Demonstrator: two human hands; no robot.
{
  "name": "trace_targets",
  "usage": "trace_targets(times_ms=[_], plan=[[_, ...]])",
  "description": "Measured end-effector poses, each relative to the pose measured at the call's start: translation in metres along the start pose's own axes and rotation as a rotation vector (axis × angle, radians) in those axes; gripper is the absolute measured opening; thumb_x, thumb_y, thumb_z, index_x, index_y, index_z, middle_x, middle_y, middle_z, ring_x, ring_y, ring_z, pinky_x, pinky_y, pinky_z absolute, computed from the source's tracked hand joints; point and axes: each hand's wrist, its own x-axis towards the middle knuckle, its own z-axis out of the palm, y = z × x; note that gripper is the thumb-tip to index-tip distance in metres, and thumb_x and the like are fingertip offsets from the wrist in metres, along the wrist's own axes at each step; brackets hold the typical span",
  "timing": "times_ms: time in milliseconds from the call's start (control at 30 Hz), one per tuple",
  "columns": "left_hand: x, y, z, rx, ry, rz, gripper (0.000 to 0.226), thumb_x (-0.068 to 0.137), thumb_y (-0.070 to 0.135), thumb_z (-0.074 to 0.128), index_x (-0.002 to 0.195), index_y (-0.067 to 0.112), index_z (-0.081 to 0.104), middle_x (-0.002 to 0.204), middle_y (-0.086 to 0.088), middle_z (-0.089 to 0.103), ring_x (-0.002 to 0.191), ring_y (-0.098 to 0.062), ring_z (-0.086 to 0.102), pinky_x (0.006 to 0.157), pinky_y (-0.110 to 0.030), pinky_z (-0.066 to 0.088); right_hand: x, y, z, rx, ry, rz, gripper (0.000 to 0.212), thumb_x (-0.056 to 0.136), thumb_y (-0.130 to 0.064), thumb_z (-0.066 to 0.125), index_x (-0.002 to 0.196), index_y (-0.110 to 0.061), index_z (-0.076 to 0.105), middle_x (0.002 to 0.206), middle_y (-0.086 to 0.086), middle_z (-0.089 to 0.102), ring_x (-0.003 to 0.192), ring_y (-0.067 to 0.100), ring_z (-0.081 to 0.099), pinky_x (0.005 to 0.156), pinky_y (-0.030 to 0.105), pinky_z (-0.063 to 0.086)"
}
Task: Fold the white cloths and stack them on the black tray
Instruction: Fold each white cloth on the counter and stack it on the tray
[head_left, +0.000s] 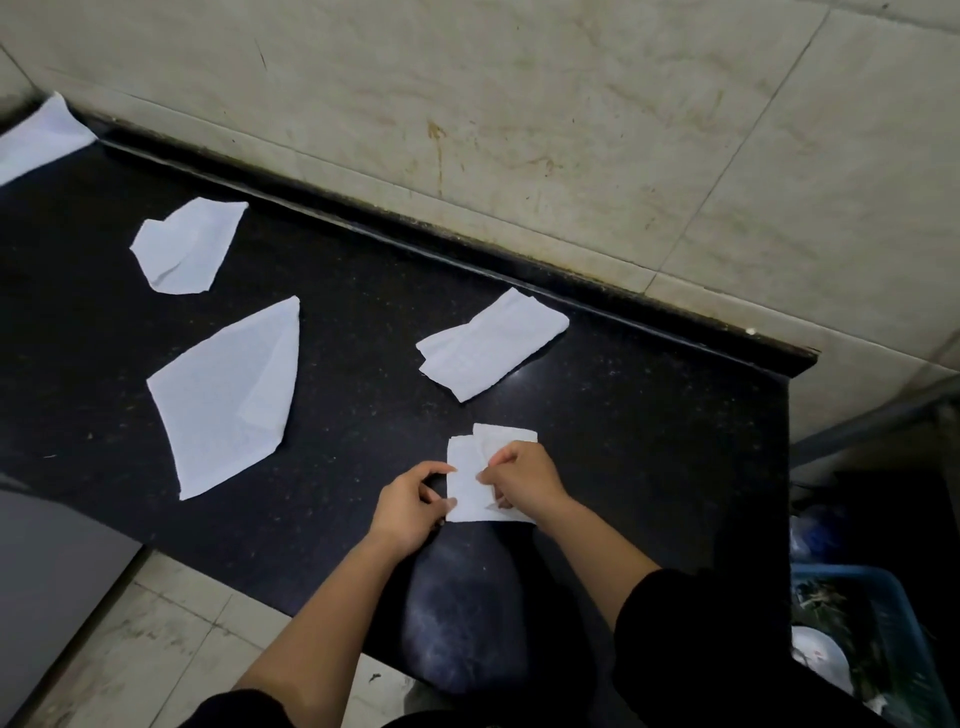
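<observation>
Left hand (410, 506) and right hand (524, 475) both pinch the white cloth (469, 493) near the front edge of the counter (363, 270). It looks limp and light, best gripped at its corners.

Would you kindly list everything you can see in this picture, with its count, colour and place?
corner cloth: one, white, far left of the counter, cut off by the frame
crumpled cloth: one, white, back left
flat cloth: one, white, left of middle
folded cloth: one, white, near the wall
held cloth: one, white, at the front edge
counter: one, black and speckled, along the wall
wall: one, beige tiles, behind the counter
floor: one, pale tiles, lower left
basket: one, blue, lower right, contents unclear
left hand: one, pinches the held cloth's left edge
right hand: one, fingers pinch its right part
</observation>
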Motion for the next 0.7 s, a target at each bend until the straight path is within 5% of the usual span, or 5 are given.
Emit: trace_targets(times_ms=[267, 533, 700], plan=[[0.001, -0.001, -0.003, -0.027, -0.03, -0.013, 0.033, 0.08, 0.009, 0.075, 0.1, 0.034, 0.065, 0.057, 0.004, 0.063, 0.057, -0.01, 0.064, 0.069, -0.03, 0.059, 0.01, 0.008, 0.028, -0.118, -0.017, 0.02, 0.02, 0.077, -0.01, 0.072, 0.071, -0.017, 0.055, 0.077, 0.001, 0.062, 0.079, 0.021, 0.062, 0.081, 0.039, 0.055], [-0.001, -0.002, -0.009, -0.221, -0.044, -0.071, 0.02, 0.099, 0.015, 0.05, 0.11, 0.018, 0.066, 0.069, -0.003, 0.062, 0.06, -0.012, 0.06, 0.062, -0.025, 0.056, 0.008, 0.009, 0.03, 0.039, -0.096, 0.055, 0.005, 0.083, -0.006, 0.063, 0.082, -0.011, 0.064, 0.082, 0.005, 0.068, 0.065, 0.012, 0.063, 0.058, 0.022, 0.049], [-0.002, 0.002, -0.006, -0.197, -0.019, -0.072, 0.014, 0.09, 0.031, 0.065, 0.101, 0.024, 0.066, 0.069, -0.007, 0.063, 0.059, -0.014, 0.064, 0.065, -0.028, 0.059, 0.006, 0.006, 0.012, 0.146, -0.128, 0.057, 0.018, 0.086, 0.001, 0.058, 0.098, -0.004, 0.069, 0.082, 0.005, 0.07, 0.065, 0.009, 0.063, 0.053, 0.016, 0.049]])
